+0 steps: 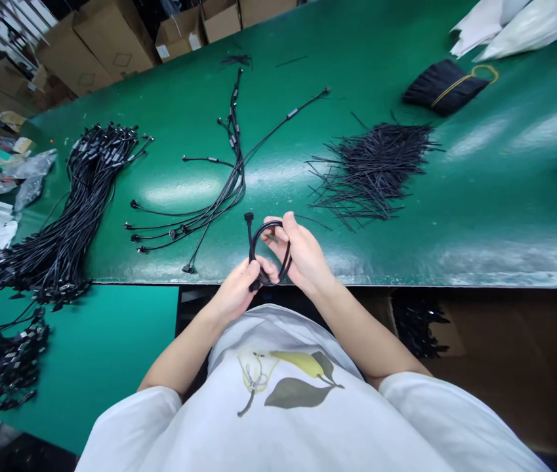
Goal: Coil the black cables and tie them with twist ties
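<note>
A black cable (253, 244), wound into a small loop, is held between both hands at the table's near edge. My left hand (245, 283) pinches the lower left of the loop, thumb on top. On the upper right side, my right hand (302, 252) grips the coil between thumb and fingers. One black connector sticks up from the loop beside my fingers. Several loose black cables (239, 174) with plugs lie spread just beyond my left hand. Past my right hand is a pile of short black ties (381, 167), with a single tie close to the fingers.
The green table (278, 141) spans the view. At left lies a thick bundle of cables (86, 190), with more cables (22, 360) on a lower green surface. A banded black bundle (445, 87) and white bags (529, 33) lie back right. Cardboard boxes (115, 39) stand behind.
</note>
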Motion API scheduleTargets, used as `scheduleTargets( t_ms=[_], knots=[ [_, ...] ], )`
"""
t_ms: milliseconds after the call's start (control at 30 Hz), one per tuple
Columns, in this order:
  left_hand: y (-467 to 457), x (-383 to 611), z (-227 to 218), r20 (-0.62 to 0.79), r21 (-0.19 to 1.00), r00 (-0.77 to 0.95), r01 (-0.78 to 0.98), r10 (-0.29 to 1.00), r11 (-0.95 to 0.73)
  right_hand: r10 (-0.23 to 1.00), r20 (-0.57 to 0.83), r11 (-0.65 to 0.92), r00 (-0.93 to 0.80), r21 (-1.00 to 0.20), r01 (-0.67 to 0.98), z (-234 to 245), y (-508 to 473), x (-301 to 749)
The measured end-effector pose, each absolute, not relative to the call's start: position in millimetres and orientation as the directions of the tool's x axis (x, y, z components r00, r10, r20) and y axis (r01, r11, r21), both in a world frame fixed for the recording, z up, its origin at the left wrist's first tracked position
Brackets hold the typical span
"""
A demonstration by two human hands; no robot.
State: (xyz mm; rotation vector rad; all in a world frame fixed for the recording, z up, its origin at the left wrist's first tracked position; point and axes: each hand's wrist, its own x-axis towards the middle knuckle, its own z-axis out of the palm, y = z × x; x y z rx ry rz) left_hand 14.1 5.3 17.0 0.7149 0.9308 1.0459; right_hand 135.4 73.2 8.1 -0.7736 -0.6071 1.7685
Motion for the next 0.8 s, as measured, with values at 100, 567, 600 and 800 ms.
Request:
scheduleTargets(
  t_ms=[100, 567, 600, 800],
  knots=[
    [0.8, 23.1, 6.2, -0.228, 0.895, 0.101, -0.370, 0.968, 0.250, 0.959, -0.195, -0.283, -0.205, -0.689, -0.667, 14.8, 67.6, 131.6],
    [4.1, 25.1, 12.3, -0.116, 0.985, 0.141, 0.140, 0.983, 0.097, 0.993, 0.059, 0.006, -0.102, -0.890, -0.456, 29.4, 49.0, 129.7],
    [5.8, 23.3, 11.2, -0.139, 0.983, 0.165, 0.145, 0.976, 0.116, 0.988, 0.100, 0.036, -0.120, -0.893, -0.448, 29.7, 48.1, 131.7],
    [6.8, 21.3, 0.6, -0.236, 0.939, 0.324, 0.317, 0.916, 0.130, 0.957, 0.183, 0.052, -0.224, -0.869, -0.492, 33.4, 44.6, 131.7]
  ],
)
